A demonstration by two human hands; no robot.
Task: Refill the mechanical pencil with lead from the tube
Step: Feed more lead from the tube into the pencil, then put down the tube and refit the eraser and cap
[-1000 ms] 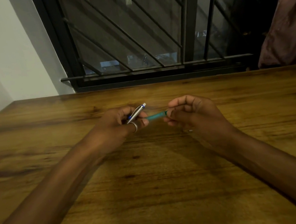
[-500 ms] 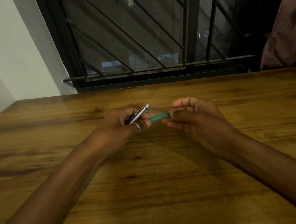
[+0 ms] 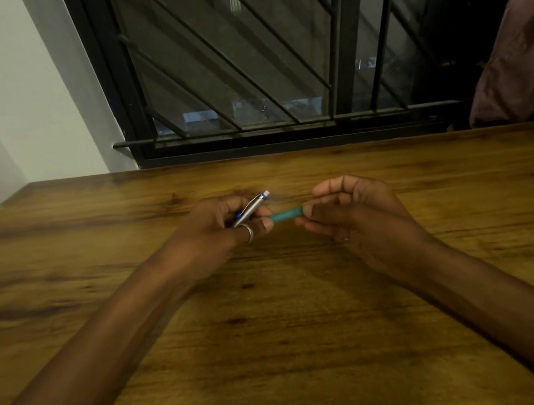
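My left hand grips a silver mechanical pencil with blue trim, its white-tipped end pointing up and to the right. A slim teal lead tube lies almost level between both hands. My right hand pinches the tube's right end, and the tube's left end touches my left thumb tip. There is a ring on one finger of my left hand. Both hands hover just above the wooden table, near its middle.
A barred window stands behind the table's far edge. A white wall runs along the left side. Dark reddish cloth hangs at the far right.
The hands keep the same grips on pencil and tube. The tube's left end now touches my left thumb tip, and the view has shifted slightly.
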